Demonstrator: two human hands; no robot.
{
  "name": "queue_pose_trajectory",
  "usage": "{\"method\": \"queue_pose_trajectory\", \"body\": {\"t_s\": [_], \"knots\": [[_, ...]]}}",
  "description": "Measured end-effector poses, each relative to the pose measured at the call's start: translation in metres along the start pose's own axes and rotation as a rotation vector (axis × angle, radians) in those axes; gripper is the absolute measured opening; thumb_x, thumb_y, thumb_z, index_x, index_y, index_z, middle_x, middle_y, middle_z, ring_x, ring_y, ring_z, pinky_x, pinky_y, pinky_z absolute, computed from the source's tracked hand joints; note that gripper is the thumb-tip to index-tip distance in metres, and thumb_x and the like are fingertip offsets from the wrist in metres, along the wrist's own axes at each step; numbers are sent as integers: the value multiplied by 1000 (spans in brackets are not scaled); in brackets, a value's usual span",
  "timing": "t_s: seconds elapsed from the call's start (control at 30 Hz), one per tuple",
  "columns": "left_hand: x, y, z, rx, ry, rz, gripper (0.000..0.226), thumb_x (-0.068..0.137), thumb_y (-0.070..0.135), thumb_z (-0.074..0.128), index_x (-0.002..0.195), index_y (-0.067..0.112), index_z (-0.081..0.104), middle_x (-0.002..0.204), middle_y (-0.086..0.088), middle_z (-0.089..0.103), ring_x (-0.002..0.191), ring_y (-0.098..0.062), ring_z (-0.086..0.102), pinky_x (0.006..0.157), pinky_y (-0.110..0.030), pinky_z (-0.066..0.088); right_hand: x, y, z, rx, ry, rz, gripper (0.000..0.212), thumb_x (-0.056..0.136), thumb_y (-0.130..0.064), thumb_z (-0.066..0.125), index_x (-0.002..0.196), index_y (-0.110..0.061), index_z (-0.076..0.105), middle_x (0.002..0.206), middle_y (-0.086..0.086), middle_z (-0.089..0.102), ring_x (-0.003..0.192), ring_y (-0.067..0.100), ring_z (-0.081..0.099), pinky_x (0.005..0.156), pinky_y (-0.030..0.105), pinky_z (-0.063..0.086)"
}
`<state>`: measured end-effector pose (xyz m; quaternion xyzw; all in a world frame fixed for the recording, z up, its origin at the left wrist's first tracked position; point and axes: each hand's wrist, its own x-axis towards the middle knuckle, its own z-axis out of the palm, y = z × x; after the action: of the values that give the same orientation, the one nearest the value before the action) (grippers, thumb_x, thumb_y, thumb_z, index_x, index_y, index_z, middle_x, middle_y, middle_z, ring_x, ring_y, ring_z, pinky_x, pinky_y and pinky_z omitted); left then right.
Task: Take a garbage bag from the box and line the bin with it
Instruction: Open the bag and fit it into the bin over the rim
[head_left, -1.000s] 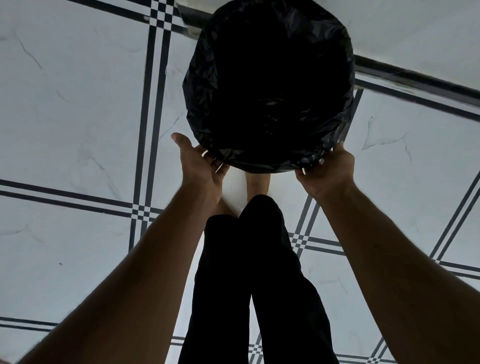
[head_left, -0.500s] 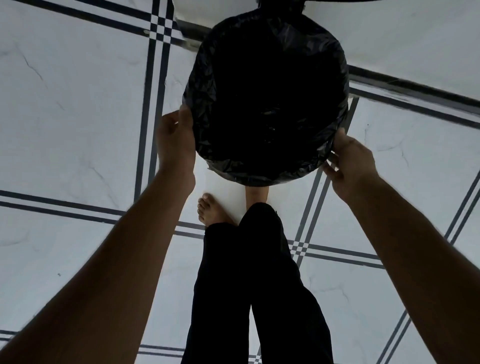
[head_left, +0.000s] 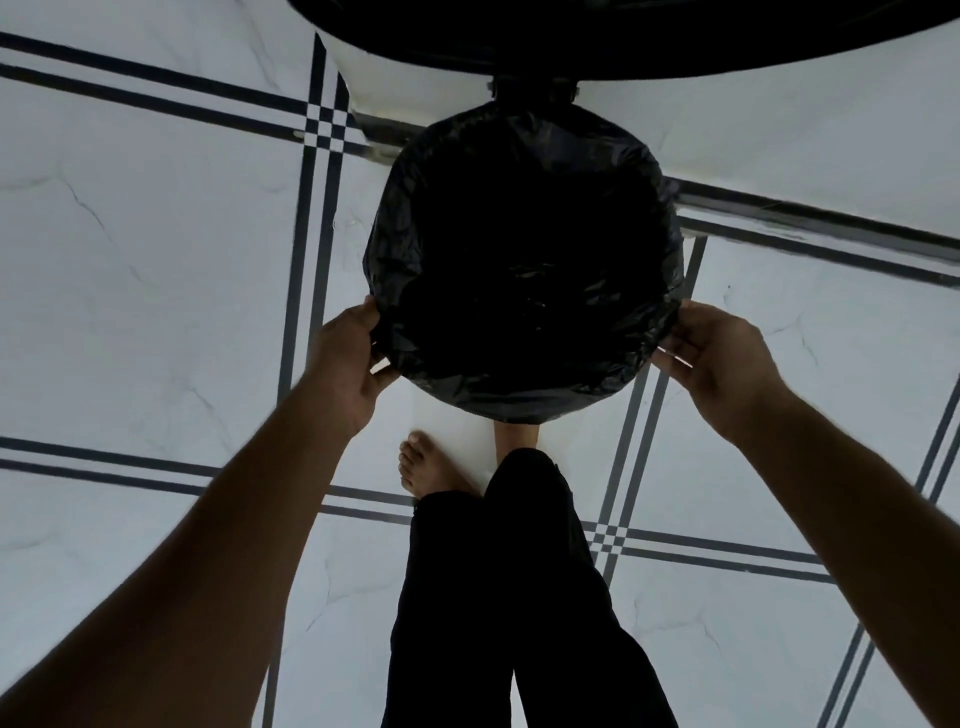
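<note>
head view, looking straight down. the bin (head_left: 511, 423) stands on the tiled floor (head_left: 156, 260) just ahead of the person's feet; only a thin pale strip of its near wall shows under the plastic at 6 o'clock of the opening. the black garbage bag (head_left: 524, 260) is spread across the whole mouth of the bin, its edge folded outward over the rim all round, plastic wrinkled and glossy, interior too dark to read. left hand (head_left: 345, 366) at roughly 8 o'clock of the rim, fingers curled and pinching the folded bag edge against the outside of the bin. right hand (head_left: 714, 358) at roughly 4 o'clock, fingers reaching in to the folded edge, thumb above; contact with the plastic is seen, but whether it pinches the bag or only presses on it cannot be told. both forearms run up from the lower corners of the frame. a raised black lid (head_left: 623, 36) fills the top of the frame at 12 o'clock, joined to the bin by a dark hinge piece. black trousers (head_left: 509, 597) occupy the centre bottom; one bare foot (head_left: 423, 465) is on the floor at 7 o'clock of the bin, the other foot partly hidden under the near edge of the bag. floor is white marbled tile with dark double stripe lines crossing.
</note>
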<state>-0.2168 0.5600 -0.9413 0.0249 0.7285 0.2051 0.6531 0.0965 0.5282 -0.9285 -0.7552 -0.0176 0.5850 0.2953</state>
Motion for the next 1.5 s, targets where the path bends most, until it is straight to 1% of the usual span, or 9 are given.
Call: {"method": "queue_pose_trajectory", "body": {"t_s": [0.27,0.5,0.73,0.93,1.07,1.17,1.27,1.4,1.5], "knots": [[-7,-10,-2,19,44,115,21,99,29,57,109,16,70,108,3,75,104,-11,69,99,-32,52,-9,2,7,-53,48,-8,22,86,-29,61,104,-22,72,111,2,70,112,13,63,94,32,51],[-11,-13,-4,-82,57,112,47,104,48,35,118,15,65,111,0,71,106,-19,66,89,-33,54,-7,4,19,128,53,82,17,98,-26,51,95,-24,67,83,-9,69,72,7,63,61,20,47],[-15,-12,9,7,33,166,56,105,50,25,136,17,58,130,3,66,123,-15,59,113,-38,40,-17,5,12,344,16,90,20,97,-30,51,82,-20,59,59,-9,64,54,6,61,62,21,49],[-18,-6,12,-23,108,158,43,103,49,36,110,18,65,100,4,69,101,-17,65,92,-41,53,-14,-4,18,301,6,146,26,99,-28,48,78,-18,61,58,-9,63,56,6,59,55,21,50],[-15,-9,10,-42,70,151,42,101,52,37,98,20,63,85,4,66,87,-14,63,86,-37,52,-7,-8,23,209,25,153,23,96,-33,52,86,-18,66,66,-9,66,63,5,62,68,24,50],[-12,-11,4,-114,20,81,54,98,60,38,105,15,68,90,1,70,97,-17,65,88,-38,53,-3,-7,23,195,74,225,33,99,-41,46,98,-15,67,86,-3,68,84,11,64,86,31,51],[-9,-12,-2,-182,-4,-8,63,95,65,34,111,15,67,108,-5,73,106,-22,67,93,-41,51,1,-6,22,232,103,261,30,101,-36,43,101,-13,62,87,2,66,79,15,63,75,30,52],[-1,-8,4,-41,170,-11,51,100,56,28,96,17,61,94,-2,69,92,-19,65,81,-35,50,9,-10,21,103,261,189,19,95,-24,42,104,-12,53,83,3,63,72,18,59,65,30,51],[8,4,14,350,459,326,20,95,24,42,85,11,53,80,-2,55,76,-20,53,63,-28,40,14,-22,28,-188,470,-169,17,84,-23,44,101,-21,48,83,-4,58,71,15,55,62,31,46]]}}
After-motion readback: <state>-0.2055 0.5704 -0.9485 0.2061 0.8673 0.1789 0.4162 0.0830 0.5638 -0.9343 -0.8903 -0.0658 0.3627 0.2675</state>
